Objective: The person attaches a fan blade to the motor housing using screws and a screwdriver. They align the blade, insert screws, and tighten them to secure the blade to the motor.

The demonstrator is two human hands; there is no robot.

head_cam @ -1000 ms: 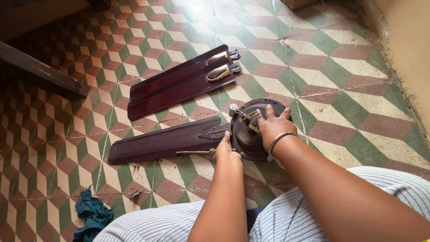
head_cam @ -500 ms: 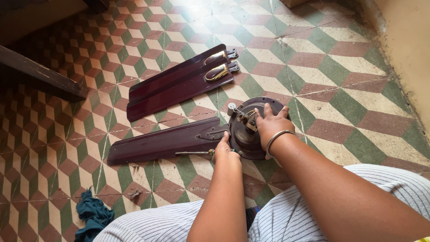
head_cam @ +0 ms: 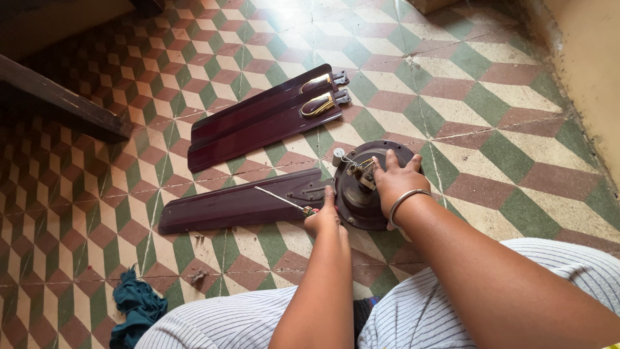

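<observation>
Sitting on a patterned tile floor (head_cam: 491, 110), a person steadies a dark ceiling fan motor housing (head_cam: 361, 194) with the right hand (head_cam: 395, 181), its fingers spread flat over the rim. The left hand (head_cam: 323, 216) is closed around a screwdriver (head_cam: 284, 200) whose shaft lies across the attached maroon blade (head_cam: 239, 203). Two loose blades (head_cam: 265, 116) lie well apart. Fastening appears under way; bringing the tip squarely to the blade bracket looks next.

Single head view only; we look steeply down from seated height at tiled floor (head_cam: 452, 84), facing forward. Our lap fills lower frame, close; fan motor (head_cam: 361, 194) sits mid-frame within arm's reach. Yellow wall (head_cam: 591, 58) edges upper right; dark beam (head_cam: 58, 97) upper left.
</observation>
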